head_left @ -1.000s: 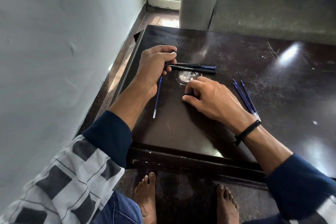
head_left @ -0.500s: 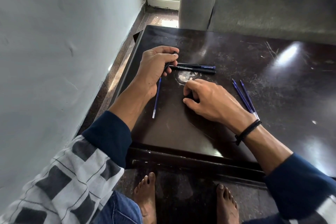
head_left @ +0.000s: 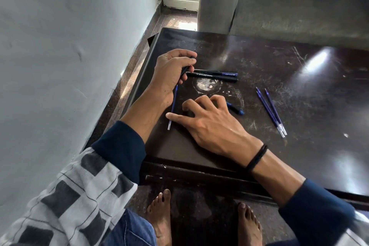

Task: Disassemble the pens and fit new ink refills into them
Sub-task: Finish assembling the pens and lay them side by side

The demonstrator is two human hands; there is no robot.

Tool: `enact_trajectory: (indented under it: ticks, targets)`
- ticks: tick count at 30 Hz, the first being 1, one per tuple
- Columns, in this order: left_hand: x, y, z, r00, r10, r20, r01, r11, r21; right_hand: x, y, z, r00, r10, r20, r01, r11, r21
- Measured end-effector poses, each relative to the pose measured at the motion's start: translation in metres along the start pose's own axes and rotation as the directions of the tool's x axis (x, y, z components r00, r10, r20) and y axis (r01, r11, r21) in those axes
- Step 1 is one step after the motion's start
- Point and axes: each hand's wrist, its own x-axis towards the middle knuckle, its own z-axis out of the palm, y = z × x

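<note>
Left hand: clenched round a black pen barrel, close to the surface's left edge. The wrist is bent and the forearm comes in from the lower left.
Right hand: grasps nothing that shows. The fingers are spread and arched with their tips down on the surface, and the thumb is stretched left.
Single refill: blue, lying between the two hands and running toward the person. The right thumb tip is touching it or just beside it; I cannot tell which.
Pen piece: short, black and blue, lying just beyond the right hand's fingers.
Two pens: whole, side by side and touching. They lie crosswise just right of the left hand's fingers, beyond the right hand.
Three refills: blue, bunched together, well apart to the right of the right hand.
Wristband: black, on the right wrist.
Edges: the wall runs close along the left. The surface's near edge passes under both forearms, and open dark surface spreads to the right and far side.
</note>
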Motion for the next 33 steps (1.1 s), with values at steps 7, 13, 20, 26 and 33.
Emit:
enact_trajectory:
  ticks: [7, 13, 20, 26, 33]
  targets:
    - [-0.002, 0.0, 0.001, 1.0, -0.009, 0.005, 0.009, 1.0, 0.002, 0.002, -0.004, -0.002, 0.991, -0.023, -0.134, 0.026, 0.999, 0.021]
    - [-0.003, -0.001, 0.001, 1.0, -0.004, 0.008, 0.004, 1.0, 0.01, 0.001, 0.001, 0.001, 0.99, -0.068, -0.125, 0.073, 0.997, 0.036]
    - [-0.001, 0.0, 0.001, 0.998, 0.01, 0.055, -0.008, 0.999, -0.035, 0.002, 0.006, -0.018, 0.899, 0.037, -0.436, 0.044, 0.984, 0.175]
    - [-0.006, 0.003, 0.003, 0.961, -0.001, 0.275, -0.002, 1.0, 0.008, 0.003, 0.052, -0.036, 0.707, 0.52, -0.48, -0.345, 0.845, 0.407]
    - [-0.013, 0.003, 0.007, 0.928, 0.001, 0.373, -0.042, 0.994, 0.102, 0.003, 0.068, -0.032, 0.71, 0.589, -0.387, -0.43, 0.797, 0.424]
